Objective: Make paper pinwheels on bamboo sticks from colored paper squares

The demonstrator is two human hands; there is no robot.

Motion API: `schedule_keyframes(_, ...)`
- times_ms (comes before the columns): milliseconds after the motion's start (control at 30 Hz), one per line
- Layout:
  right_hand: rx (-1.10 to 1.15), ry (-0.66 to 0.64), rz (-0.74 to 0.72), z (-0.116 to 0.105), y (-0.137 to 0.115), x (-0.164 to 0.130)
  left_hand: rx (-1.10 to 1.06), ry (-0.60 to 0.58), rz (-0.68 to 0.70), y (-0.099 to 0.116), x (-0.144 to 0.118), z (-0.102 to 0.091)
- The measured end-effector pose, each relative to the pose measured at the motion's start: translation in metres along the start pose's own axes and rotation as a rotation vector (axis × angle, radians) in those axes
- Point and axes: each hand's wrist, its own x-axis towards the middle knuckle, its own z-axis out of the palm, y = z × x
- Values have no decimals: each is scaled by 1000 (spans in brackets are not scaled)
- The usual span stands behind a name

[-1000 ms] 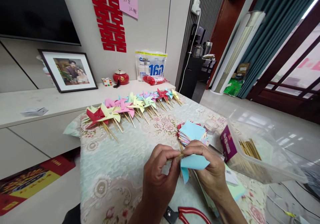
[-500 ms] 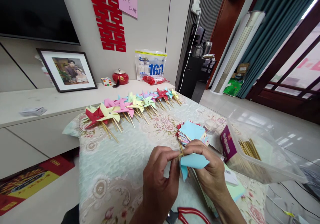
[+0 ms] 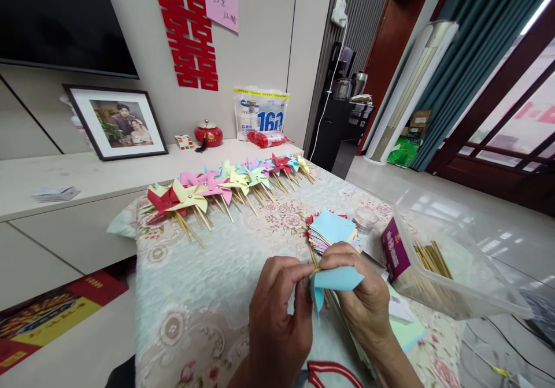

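Floral tablecloth fills the lower frame; a row of finished pinwheels crosses the upper middle, too overlapped to count. At lower centre the left hand and right hand pinch one blue paper square together on a mostly hidden wooden stick. Red scissors, cut off below, show less than before. One paper stack lies above, one clear box right.

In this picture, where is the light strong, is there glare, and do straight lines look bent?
Head view: daylight overexposes the window at right; pale glare lies on the clear plastic box; wide-angle distortion bows the door frame and curtain near the edges; both hands and the blue paper look sharp, evenly lit.
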Motion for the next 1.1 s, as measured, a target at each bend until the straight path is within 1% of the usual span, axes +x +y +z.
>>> schedule_keyframes(333, -44, -2, -38, -1, 0, 0, -13, 3, -2, 3, -1, 1)
schedule_keyframes(567, -48, 34, -50, 2, -2, 1, -11, -1, 0, 7, -1, 2)
schedule_keyframes(767, -20, 12, -42, 0, -1, 1, -19, -14, 9, 5, -2, 2)
schedule_keyframes(933, 31, -1, 70, -2, 6, -4, -79, -50, -40, -2, -3, 5)
schedule_keyframes(1100, 85, -53, 258, -7, 12, -5, -91, -77, -96, -8, -4, 10)
